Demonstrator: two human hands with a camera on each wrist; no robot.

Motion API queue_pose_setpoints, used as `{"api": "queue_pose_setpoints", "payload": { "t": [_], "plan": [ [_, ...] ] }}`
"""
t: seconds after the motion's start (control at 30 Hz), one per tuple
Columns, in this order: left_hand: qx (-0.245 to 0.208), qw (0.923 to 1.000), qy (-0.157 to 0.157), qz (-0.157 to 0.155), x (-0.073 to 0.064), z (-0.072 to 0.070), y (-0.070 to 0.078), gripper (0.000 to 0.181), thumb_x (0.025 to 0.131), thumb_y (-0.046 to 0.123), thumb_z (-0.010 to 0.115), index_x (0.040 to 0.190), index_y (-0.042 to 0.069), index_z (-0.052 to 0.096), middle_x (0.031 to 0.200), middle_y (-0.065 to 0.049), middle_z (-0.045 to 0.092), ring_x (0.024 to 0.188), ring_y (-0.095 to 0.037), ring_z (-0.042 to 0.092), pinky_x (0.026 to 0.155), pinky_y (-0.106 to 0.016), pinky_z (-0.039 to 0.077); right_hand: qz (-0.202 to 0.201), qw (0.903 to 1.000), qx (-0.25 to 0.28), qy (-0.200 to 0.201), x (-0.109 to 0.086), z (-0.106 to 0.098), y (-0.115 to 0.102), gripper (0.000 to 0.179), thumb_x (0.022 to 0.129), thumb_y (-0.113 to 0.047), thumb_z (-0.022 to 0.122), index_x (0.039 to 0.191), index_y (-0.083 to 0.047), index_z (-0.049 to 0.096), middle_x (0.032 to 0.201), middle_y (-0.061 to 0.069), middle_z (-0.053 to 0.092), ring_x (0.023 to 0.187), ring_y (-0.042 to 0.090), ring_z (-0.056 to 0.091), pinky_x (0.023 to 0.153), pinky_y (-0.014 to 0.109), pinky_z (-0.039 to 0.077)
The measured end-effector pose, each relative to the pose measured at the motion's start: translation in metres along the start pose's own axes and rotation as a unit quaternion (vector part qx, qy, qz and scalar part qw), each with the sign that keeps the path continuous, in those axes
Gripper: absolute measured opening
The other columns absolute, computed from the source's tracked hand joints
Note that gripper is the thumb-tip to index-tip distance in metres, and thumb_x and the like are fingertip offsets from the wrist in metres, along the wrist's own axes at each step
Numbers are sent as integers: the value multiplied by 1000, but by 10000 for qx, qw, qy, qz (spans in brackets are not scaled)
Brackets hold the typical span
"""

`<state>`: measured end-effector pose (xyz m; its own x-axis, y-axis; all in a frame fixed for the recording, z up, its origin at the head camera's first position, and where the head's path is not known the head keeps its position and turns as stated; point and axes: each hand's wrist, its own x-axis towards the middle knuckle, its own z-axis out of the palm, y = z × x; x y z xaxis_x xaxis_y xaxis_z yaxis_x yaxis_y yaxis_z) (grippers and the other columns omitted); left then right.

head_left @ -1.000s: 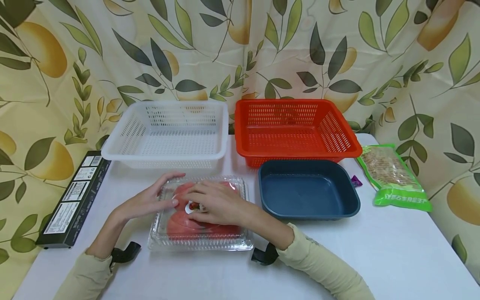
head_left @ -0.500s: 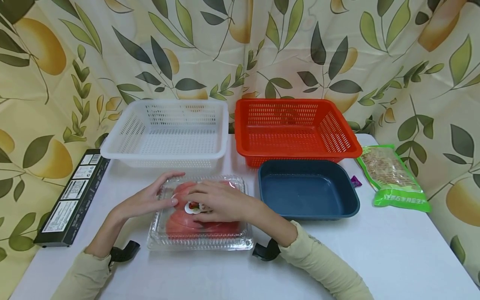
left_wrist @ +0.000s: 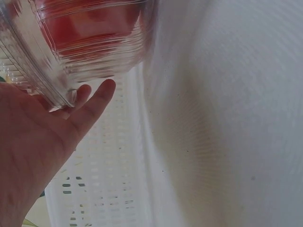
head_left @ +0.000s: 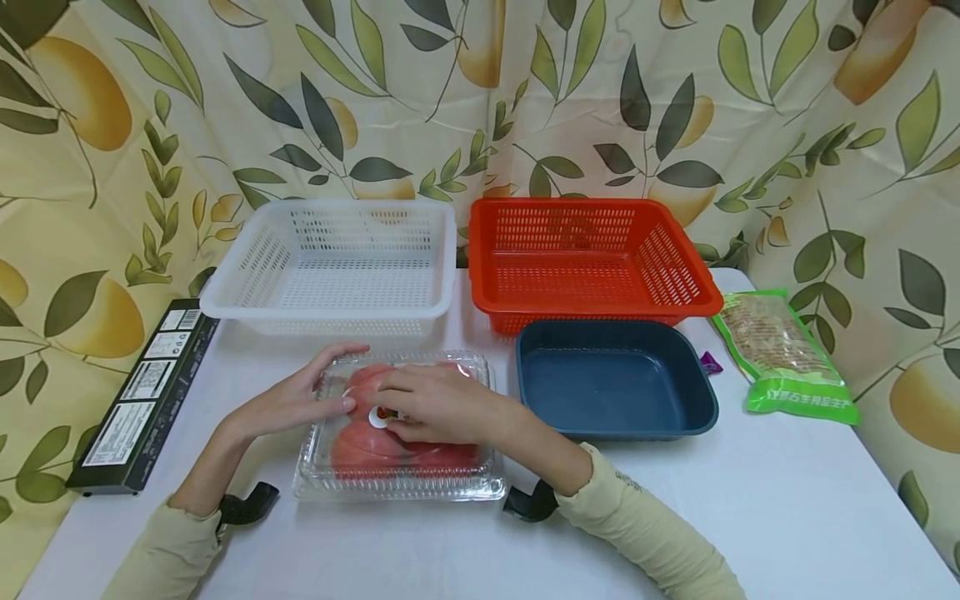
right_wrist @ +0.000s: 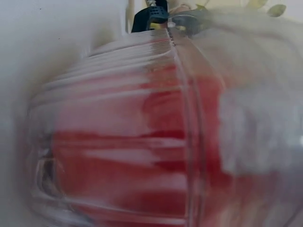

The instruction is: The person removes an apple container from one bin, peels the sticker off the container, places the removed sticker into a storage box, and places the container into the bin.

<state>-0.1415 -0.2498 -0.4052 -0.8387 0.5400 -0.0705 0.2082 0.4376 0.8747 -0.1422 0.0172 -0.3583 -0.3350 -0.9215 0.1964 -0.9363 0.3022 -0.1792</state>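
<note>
A clear plastic clamshell box (head_left: 330,475) with large, round, tomato-like red fruit (head_left: 367,450) inside lies on the table, its lid down. My left hand (head_left: 288,404) holds the box's left side, thumb on the lid and fingers along the far left corner. In the left wrist view, the box's rim (left_wrist: 59,94) runs between thumb and fingers. Over the lid, my right hand (head_left: 450,408) has curled fingers, thumb and fingertips pinching at a small round-ended label (head_left: 378,417). The hand covers part of that label. The right wrist view shows the box wall (right_wrist: 118,127) up close and blurred.
Behind the box stands a white basket (head_left: 330,315), with a red basket (head_left: 592,307) beside it. A dark blue basin (head_left: 615,429) is just right of the box. Farther right are a small purple wrapper (head_left: 710,363) and a green food bag (head_left: 795,350). A long black box (head_left: 146,400) lies left.
My right fingers have shifted slightly at the label and cover more of it now than half a second ago. The left hand and the box stay in place.
</note>
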Motion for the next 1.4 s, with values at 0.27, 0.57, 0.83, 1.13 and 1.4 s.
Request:
{"api": "queue_pose_setpoints", "payload": {
  "t": [0.27,0.57,0.83,1.13,1.4],
  "plan": [
    [44,10000,-65,22,1,-3,2,66,92,24,62,148,28,28,154,-10,30,138,-32,33,100,-62,37,143,9996,-239,80,4,2,-3,34,93,-31,61,126,-22,63,125,-6,62,110,10,56,95,21,48],
    [91,9999,-96,57,4,-4,4,65,93,24,62,148,28,28,154,-9,31,137,-32,34,101,-62,37,402,9975,432,-380,6,3,3,27,96,-39,57,120,-28,61,124,-5,54,111,10,49,95,24,44],
    [41,9998,-145,93,6,-1,3,65,93,25,61,149,25,27,155,-11,29,137,-33,34,101,-62,37,499,9950,544,-675,3,0,2,26,95,-38,58,120,-29,60,123,-6,53,112,10,47,94,24,43],
    [116,9999,-62,90,1,-1,0,65,93,23,61,148,29,28,154,-12,31,136,-33,34,101,-63,36,439,9907,430,-1210,9,-8,-4,36,94,-41,59,127,-27,55,129,-4,51,118,11,46,99,23,43],
    [23,9999,-73,110,0,0,-1,65,93,23,61,148,31,28,155,-9,29,139,-34,31,102,-65,34,317,9844,492,-1660,15,-15,-1,34,93,-40,61,124,-27,53,134,-3,46,120,12,43,97,22,43]
  ]
}}
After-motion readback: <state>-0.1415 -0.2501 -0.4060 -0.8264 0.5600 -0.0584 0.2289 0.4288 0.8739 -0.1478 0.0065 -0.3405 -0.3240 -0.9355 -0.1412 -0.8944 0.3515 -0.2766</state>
